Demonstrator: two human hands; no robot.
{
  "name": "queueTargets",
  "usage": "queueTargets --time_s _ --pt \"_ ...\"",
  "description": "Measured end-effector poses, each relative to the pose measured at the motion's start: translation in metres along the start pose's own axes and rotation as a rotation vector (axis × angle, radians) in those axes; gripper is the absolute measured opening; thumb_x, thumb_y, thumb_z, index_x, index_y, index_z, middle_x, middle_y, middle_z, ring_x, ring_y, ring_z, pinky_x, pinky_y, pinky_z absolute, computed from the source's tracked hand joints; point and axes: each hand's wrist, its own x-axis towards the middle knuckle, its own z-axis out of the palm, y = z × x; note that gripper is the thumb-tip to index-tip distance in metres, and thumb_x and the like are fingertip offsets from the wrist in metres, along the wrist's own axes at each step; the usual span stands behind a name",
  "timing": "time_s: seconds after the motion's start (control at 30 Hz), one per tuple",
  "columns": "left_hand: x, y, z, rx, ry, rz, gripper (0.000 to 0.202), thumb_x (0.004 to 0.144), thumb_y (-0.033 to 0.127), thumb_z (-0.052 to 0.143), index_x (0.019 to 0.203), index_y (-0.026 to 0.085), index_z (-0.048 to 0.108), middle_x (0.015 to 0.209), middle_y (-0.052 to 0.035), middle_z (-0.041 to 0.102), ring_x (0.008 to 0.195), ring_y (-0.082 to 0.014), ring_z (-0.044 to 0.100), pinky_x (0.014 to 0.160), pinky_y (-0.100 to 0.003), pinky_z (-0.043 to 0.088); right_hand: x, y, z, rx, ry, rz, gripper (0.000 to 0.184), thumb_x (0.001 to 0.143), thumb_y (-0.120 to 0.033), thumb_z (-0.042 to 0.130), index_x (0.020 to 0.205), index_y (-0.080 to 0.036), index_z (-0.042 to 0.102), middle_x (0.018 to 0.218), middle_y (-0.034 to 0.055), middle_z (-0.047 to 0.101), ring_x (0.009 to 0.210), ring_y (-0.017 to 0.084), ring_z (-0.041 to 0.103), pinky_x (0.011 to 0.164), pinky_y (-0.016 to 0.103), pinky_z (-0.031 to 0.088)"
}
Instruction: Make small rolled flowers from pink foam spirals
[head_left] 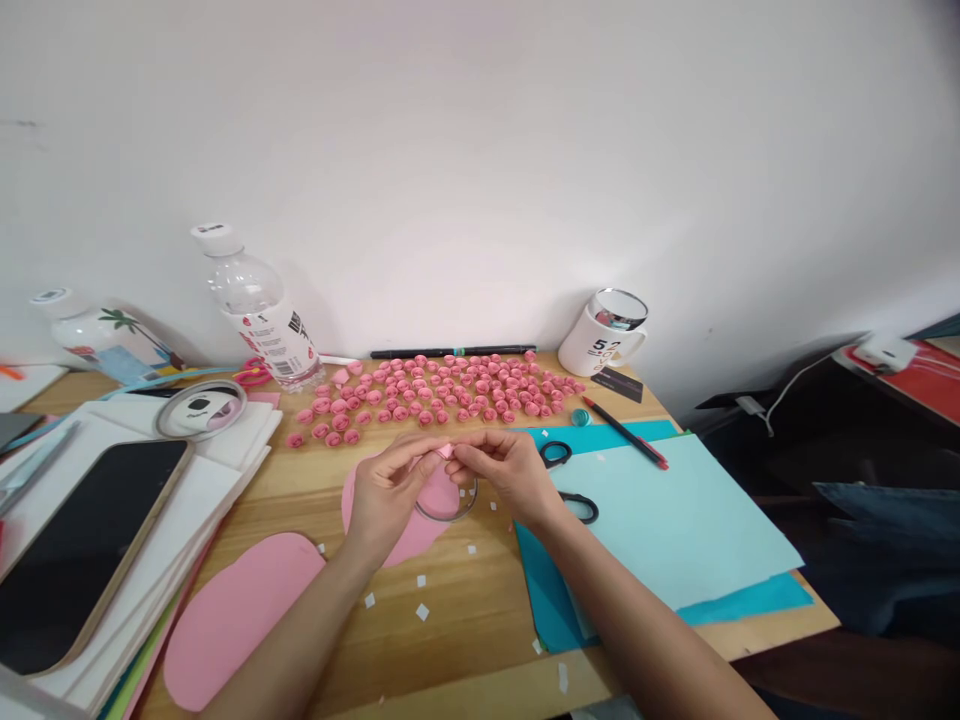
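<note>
Our left hand (382,490) and right hand (506,465) pinch a pink piece (445,451) between fingertips, above a pink sheet (411,540); we seem to be shaping it, which likely calls for a steady grip. Rolls (450,388) crowd ahead; scissors (595,512) near the right hand and loose scraps (422,612) could hamper us.

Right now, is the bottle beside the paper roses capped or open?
Capped: a white cap sits atop the clear plastic bottle; cannot tell how tight.
</note>
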Motion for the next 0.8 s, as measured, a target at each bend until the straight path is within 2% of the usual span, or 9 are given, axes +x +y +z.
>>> queueTargets --time_s 0.27,0.57,0.8 --pt "-0.0010 0.0025 0.0006 -0.019 0.002 -0.003 0.013 0.075 0.024 0.062 0.084 0.021 0.071 0.089 -0.0024 0.069 0.085 -0.0161 0.062 0.078 -0.026 0.050 -0.0004 -0.0001 0.0006 0.010 -0.013 -0.017 0.025 0.069 -0.039 0.067 0.075 -0.014 0.067 0.066 0.0043 0.070 0.060 0.014 0.066 0.064 0.028 0.054" --pt "-0.0011 0.0008 0.0017 -0.021 0.022 0.004 0.014 0.075 0.026 0.062 0.085 0.021 0.071 0.089 -0.0035 0.069 0.084 -0.0174 0.062 0.078 -0.030 0.051 -0.0009 -0.0027 0.0028 0.025 -0.003 -0.018 0.024 0.069 -0.037 0.068 0.076 -0.014 0.063 0.065 0.0037 0.069 0.059 0.015 0.066 0.061 0.028 0.055" --pt "-0.0018 0.0046 0.0024 0.052 0.041 0.081 0.013 0.075 0.025 0.061 0.083 0.022 0.071 0.087 -0.0042 0.069 0.083 -0.0181 0.062 0.077 -0.031 0.052 -0.0032 -0.0064 0.0056 0.008 -0.038 -0.072 0.025 0.068 -0.037 0.068 0.075 -0.016 0.059 0.066 0.0027 0.068 0.064 0.016 0.067 0.066 0.031 0.055"
